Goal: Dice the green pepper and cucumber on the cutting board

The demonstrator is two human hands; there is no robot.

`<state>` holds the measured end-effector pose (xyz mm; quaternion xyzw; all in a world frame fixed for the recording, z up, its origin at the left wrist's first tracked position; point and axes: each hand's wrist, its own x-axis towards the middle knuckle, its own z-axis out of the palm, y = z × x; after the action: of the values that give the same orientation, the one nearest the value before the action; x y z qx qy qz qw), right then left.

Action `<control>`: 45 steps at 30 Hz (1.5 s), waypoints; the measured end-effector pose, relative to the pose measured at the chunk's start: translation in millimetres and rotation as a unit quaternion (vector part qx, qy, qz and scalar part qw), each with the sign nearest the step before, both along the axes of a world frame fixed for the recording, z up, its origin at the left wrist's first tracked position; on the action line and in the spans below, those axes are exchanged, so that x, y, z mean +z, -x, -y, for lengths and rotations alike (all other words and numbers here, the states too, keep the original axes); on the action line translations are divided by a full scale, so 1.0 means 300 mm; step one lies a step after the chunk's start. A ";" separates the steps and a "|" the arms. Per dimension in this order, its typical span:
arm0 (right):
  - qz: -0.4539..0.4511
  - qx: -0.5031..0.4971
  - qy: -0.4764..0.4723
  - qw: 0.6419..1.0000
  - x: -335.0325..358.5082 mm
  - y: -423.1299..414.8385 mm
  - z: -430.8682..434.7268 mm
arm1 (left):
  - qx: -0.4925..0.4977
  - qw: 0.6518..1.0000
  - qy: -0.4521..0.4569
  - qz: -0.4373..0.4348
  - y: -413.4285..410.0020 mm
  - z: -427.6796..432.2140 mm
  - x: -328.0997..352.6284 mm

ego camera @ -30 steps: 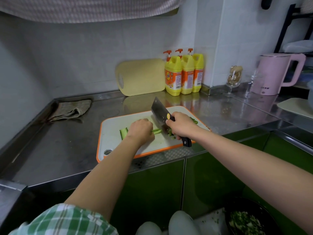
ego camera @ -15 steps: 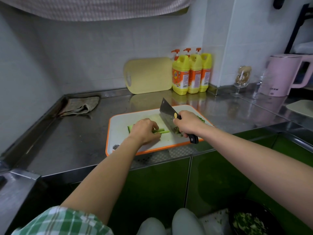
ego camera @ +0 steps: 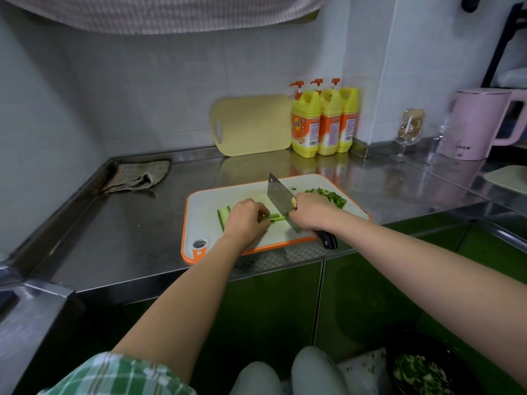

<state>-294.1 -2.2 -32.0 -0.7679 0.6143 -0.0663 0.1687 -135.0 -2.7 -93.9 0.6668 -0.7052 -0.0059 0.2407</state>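
Gripping cleaver (ego camera: 281, 195), left hand (ego camera: 246, 219) pinning cucumber (ego camera: 276, 217)

Both bare forearms reach forward side by side, the left grip (ego camera: 246, 220) knuckles-up with its fingers curled down on the cucumber strips (ego camera: 276, 217), and the right grip (ego camera: 313, 213) just beside it, fist wrapped round the cleaver (ego camera: 281, 193) handle.

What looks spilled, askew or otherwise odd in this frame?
Only a small spill: low at the right, below counter level, a few green bits lie scattered on the white surface beside the dark bowl of chopped greens. On the cutting board, the left hand holds the cucumber strips and the right hand grips the cleaver normally.
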 end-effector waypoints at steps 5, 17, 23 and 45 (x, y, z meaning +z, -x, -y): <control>0.055 -0.032 -0.010 0.998 -0.015 0.004 0.028 | 0.043 0.998 0.015 0.042 -0.008 -0.007 -0.006; 0.035 -0.012 -0.043 0.998 -0.002 -0.013 0.013 | 0.027 0.999 0.017 0.019 0.012 0.012 -0.013; 0.089 -0.031 -0.013 0.995 -0.028 -0.021 0.033 | 0.017 0.999 0.028 0.024 -0.003 0.002 -0.025; 0.111 -0.018 -0.010 0.994 0.007 -0.030 0.037 | 0.015 0.999 0.033 0.001 -0.016 -0.001 -0.035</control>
<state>-285.1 -13.3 -29.9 -0.7427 0.6064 -0.1481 0.2424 -130.3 -2.5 -104.4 0.6692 -0.6950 0.0219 0.2622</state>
